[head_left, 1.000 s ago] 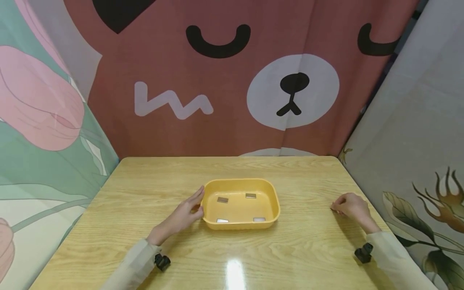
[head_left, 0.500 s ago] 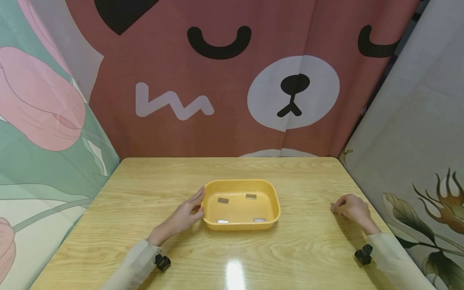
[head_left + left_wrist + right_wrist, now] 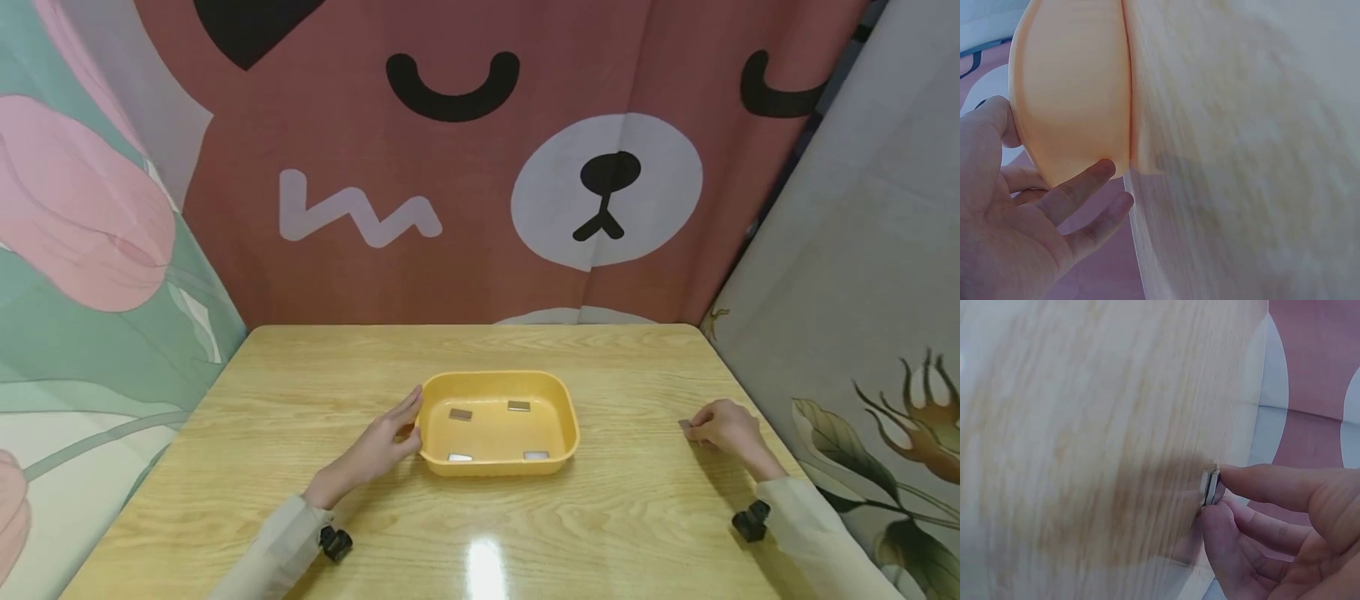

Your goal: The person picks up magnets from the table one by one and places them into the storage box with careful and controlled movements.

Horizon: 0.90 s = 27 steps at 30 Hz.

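Note:
My left hand point(image 3: 382, 450) rests against the left end of a yellow plastic basin point(image 3: 495, 469). In the left wrist view, its spread, fairly straight fingers point(image 3: 1082, 189) touch the basin's outer wall point(image 3: 1072, 75). My right hand point(image 3: 729, 432) is low over the table's right side, pinching a small flat rectangular metal piece point(image 3: 684, 425) between thumb and fingers. Close up in the right wrist view, the metal piece point(image 3: 1211, 486) shows thin, edge-on, with a dark line along it. Whether it is one layer or two I cannot tell. Several similar metal pieces point(image 3: 519, 407) lie apart in the basin.
The wooden table point(image 3: 337, 358) is pale and bright, with a glare spot near its front edge. Behind it hangs a reddish curtain point(image 3: 337, 283) with a bear print. Patterned curtains also flank both sides. A small black device point(image 3: 752, 522) sits on each wrist.
More of the grey metal piece shows beyond my right fingertips than before. The left hand and the basin have kept their places.

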Motion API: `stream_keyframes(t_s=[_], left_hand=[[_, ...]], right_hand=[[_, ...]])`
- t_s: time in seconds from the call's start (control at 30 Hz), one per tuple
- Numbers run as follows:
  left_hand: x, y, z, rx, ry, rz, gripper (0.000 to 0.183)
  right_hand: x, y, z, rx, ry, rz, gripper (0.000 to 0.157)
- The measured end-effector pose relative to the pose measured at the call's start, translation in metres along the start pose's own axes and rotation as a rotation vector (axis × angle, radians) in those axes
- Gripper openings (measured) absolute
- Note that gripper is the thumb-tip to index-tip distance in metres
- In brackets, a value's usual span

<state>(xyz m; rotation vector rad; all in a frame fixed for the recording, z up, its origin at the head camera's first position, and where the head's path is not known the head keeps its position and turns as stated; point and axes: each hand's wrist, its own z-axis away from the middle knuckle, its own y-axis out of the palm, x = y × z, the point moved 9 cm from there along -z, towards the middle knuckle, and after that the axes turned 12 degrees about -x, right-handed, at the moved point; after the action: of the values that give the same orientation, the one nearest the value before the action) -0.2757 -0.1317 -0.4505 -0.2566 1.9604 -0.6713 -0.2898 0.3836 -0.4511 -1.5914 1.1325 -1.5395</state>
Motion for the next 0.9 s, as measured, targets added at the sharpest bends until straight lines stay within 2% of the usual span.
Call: stream_keyframes(t_s=[0.27,0.6,0.9], left_hand=[[-0.001,-0.001,0.0,-0.011,0.025,-0.004,0.06],[-0.003,0.0,0.0,-0.007,0.038,-0.011,0.06],[-0.002,-0.001,0.001,-0.01,0.035,-0.02,0.06]], right_hand=[[-0.001,0.002,0.0,0.02,0.009,-0.024,0.017],[-0.01,0.013,-0.004,0.123,0.088,-0.073,0.017],[-0.006,0.015,-0.006,0.137,0.065,-0.128,0.012]])
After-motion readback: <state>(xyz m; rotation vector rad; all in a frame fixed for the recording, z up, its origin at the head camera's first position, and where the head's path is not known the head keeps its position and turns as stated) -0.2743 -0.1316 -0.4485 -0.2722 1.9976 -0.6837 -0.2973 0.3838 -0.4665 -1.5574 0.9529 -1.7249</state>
